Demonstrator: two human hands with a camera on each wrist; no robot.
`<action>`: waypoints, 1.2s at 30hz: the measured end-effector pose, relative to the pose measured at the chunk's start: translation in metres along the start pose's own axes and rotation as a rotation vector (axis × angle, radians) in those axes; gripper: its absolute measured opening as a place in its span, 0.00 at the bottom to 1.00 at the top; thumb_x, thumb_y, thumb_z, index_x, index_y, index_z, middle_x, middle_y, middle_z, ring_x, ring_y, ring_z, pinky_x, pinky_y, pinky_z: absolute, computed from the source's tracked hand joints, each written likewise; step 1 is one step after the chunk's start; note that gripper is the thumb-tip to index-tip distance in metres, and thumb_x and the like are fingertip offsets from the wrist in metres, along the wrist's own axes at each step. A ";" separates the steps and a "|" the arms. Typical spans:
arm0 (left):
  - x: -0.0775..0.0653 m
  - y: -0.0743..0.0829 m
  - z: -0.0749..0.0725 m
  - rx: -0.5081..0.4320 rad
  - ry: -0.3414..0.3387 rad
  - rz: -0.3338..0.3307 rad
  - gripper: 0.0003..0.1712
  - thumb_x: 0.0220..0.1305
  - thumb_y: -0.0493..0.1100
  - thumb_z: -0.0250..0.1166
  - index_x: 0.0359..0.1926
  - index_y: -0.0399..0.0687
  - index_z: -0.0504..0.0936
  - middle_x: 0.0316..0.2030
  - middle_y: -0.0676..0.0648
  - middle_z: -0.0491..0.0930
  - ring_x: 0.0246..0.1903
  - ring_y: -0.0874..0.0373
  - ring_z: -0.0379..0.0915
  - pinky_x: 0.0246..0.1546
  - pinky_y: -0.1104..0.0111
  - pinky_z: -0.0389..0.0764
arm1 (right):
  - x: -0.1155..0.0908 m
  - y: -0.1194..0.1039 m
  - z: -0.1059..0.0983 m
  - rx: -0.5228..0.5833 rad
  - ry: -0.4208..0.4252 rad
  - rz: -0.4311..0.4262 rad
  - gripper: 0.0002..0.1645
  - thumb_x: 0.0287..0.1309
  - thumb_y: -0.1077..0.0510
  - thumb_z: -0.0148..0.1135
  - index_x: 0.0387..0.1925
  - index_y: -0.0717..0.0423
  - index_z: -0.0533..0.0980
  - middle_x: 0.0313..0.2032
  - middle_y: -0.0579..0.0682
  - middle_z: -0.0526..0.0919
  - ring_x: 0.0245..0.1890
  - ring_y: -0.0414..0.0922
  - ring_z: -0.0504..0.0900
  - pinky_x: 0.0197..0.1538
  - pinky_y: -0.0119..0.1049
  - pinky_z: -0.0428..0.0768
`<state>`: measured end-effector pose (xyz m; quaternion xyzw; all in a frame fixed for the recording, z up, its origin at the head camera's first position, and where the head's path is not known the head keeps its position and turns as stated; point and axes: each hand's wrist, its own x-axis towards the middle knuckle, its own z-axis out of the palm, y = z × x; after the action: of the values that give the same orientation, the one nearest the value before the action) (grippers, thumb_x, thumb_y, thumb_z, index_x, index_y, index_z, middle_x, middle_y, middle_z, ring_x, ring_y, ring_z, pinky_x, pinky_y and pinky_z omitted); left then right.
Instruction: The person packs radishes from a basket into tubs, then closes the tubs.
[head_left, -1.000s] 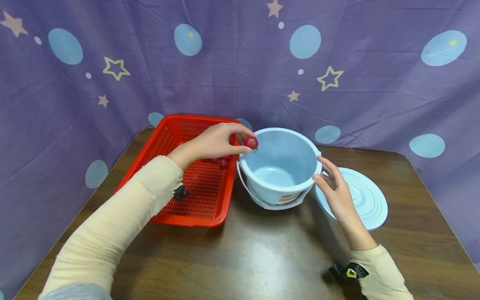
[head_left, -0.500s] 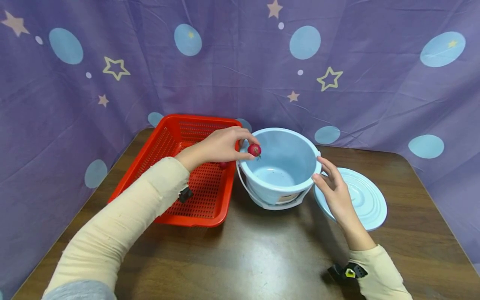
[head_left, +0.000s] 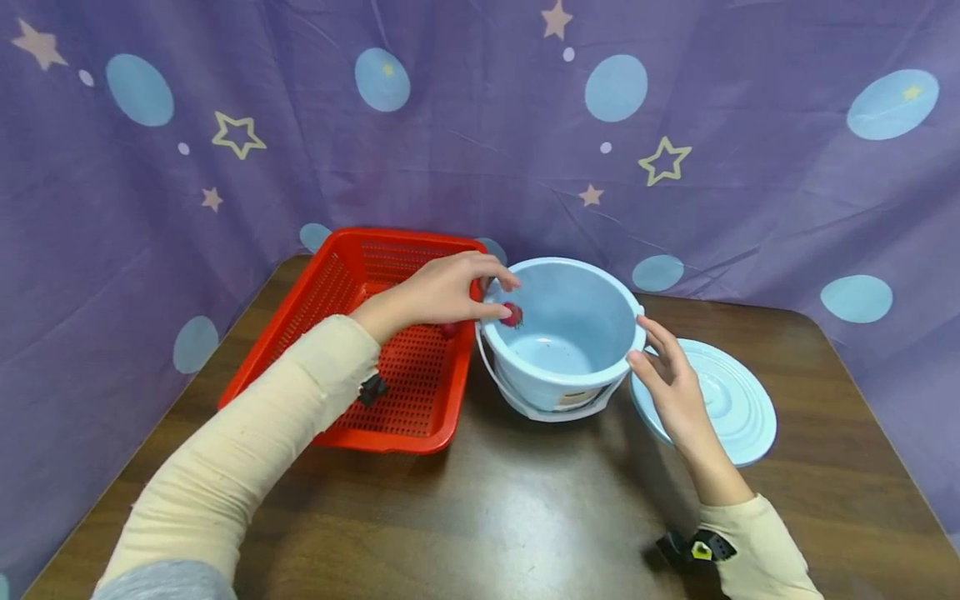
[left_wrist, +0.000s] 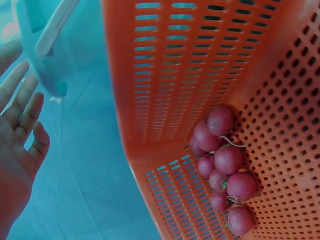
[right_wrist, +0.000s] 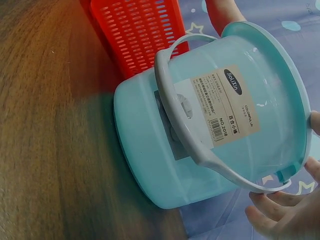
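In the head view my left hand [head_left: 457, 287] is over the near-left rim of a light blue bucket [head_left: 558, 379]. Its thumb and fingers are parted. A red radish [head_left: 513, 314] is just past the thumb tip, over the bucket's inside, with the fingers no longer closed round it. The left wrist view has this hand with fingers spread beside the rim. My right hand [head_left: 671, 383] holds the bucket's right rim; in the right wrist view some fingers lie under the rim by the handle's end. Several radishes [left_wrist: 229, 159] lie in the red basket [left_wrist: 120, 100].
The red basket stands directly left of the bucket on the brown wooden table [head_left: 510, 517]. A light blue lid [head_left: 738, 400] lies at the bucket's right, partly behind my right hand. The bucket's grey handle [right_wrist: 175, 110] hangs down its front. A purple curtain [head_left: 480, 183] backs the table.
My left hand moved slightly right over the bucket with the radish pinched, then its fingers parted and the radish dropped a little below them. The right hand stayed on the rim.
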<state>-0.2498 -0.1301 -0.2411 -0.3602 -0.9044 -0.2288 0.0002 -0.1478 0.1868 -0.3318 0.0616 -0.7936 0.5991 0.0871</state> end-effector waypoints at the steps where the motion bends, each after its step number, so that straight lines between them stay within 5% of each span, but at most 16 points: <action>1: 0.000 -0.001 -0.001 -0.011 0.012 0.004 0.23 0.60 0.56 0.72 0.55 0.60 0.83 0.44 0.58 0.80 0.41 0.58 0.72 0.40 0.64 0.73 | 0.000 0.000 0.000 -0.001 0.002 0.000 0.31 0.72 0.56 0.54 0.73 0.51 0.61 0.70 0.54 0.65 0.54 0.34 0.73 0.53 0.21 0.69; 11: -0.010 -0.011 -0.018 -0.098 0.133 -0.040 0.19 0.59 0.52 0.73 0.52 0.58 0.85 0.45 0.59 0.80 0.48 0.61 0.70 0.50 0.61 0.72 | 0.003 0.001 0.000 0.009 -0.006 -0.014 0.31 0.72 0.55 0.54 0.73 0.51 0.61 0.70 0.56 0.64 0.54 0.34 0.73 0.54 0.21 0.69; 18: -0.016 -0.030 -0.026 -0.137 0.154 -0.106 0.19 0.60 0.49 0.73 0.52 0.53 0.84 0.45 0.53 0.80 0.49 0.53 0.74 0.54 0.56 0.72 | 0.002 0.003 0.000 0.021 -0.005 -0.014 0.31 0.72 0.56 0.54 0.73 0.52 0.61 0.70 0.57 0.64 0.53 0.33 0.74 0.54 0.21 0.69; 28: -0.029 -0.074 -0.022 -0.190 0.159 -0.254 0.21 0.62 0.49 0.70 0.55 0.49 0.83 0.50 0.46 0.81 0.51 0.52 0.74 0.58 0.54 0.70 | 0.001 0.004 0.000 0.022 0.006 -0.023 0.31 0.72 0.57 0.54 0.73 0.54 0.61 0.69 0.58 0.65 0.52 0.33 0.74 0.54 0.21 0.70; 36: -0.034 -0.105 -0.005 -0.217 0.128 -0.321 0.21 0.63 0.46 0.70 0.54 0.43 0.82 0.51 0.41 0.82 0.54 0.47 0.74 0.60 0.52 0.69 | 0.000 0.003 0.001 0.030 0.005 -0.023 0.31 0.72 0.57 0.54 0.73 0.54 0.61 0.69 0.59 0.66 0.52 0.33 0.74 0.54 0.21 0.70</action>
<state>-0.2933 -0.2208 -0.2859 -0.1941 -0.9183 -0.3446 -0.0175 -0.1489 0.1871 -0.3350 0.0706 -0.7835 0.6100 0.0951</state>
